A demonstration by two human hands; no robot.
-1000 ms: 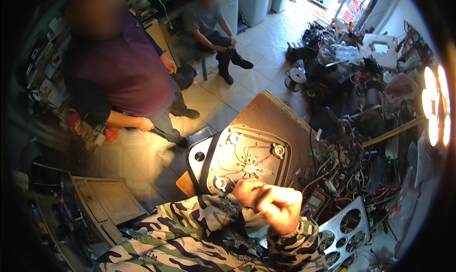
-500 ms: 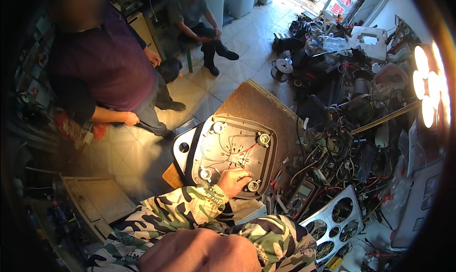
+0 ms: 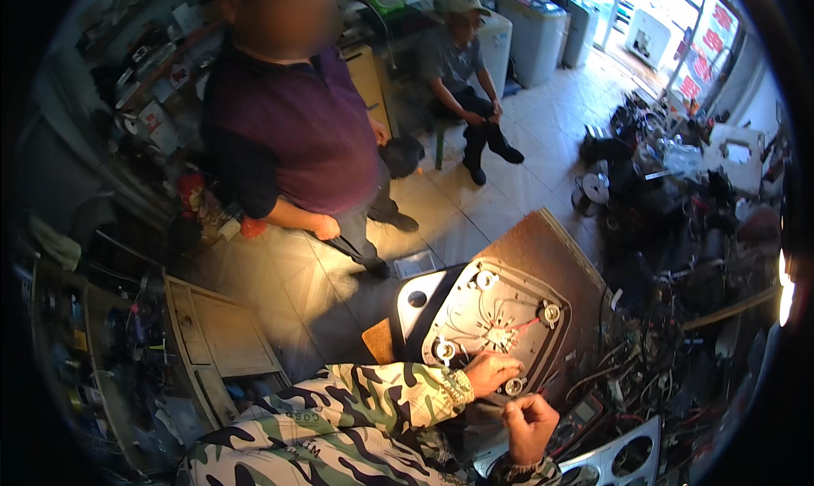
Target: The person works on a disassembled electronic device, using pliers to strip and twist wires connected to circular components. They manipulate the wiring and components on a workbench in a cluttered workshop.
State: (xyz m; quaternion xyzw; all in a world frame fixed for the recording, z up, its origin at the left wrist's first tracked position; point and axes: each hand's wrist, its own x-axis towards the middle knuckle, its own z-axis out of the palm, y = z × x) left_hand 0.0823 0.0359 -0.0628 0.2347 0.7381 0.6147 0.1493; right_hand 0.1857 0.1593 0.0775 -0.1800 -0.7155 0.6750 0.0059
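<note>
A pale, rounded-square housing (image 3: 465, 318) lies on a brown board, with several round lamp sockets and thin wires gathered at its middle. My left hand (image 3: 494, 374) reaches over its near edge, fingers curled and pressed together beside the near-right lamp socket (image 3: 513, 387). Whatever those fingers pinch is too small to name. Close by, just off the housing's near-right corner, my right hand (image 3: 530, 427) is raised with its fingers closed. What it holds, if anything, does not show. Camouflage sleeves (image 3: 398, 393) cover my arms.
The brown board (image 3: 543, 240) extends beyond the housing. A multimeter (image 3: 583, 414) and a silver panel with round holes (image 3: 619, 452) lie at right, near heaped cables and parts (image 3: 661, 231). One person (image 3: 314, 138) stands across from me; another (image 3: 462, 79) sits behind.
My right hand has moved from close below the view out to the housing's near-right corner. My left hand stays by the same socket. The whole view has swung, shifting the scene right and down.
</note>
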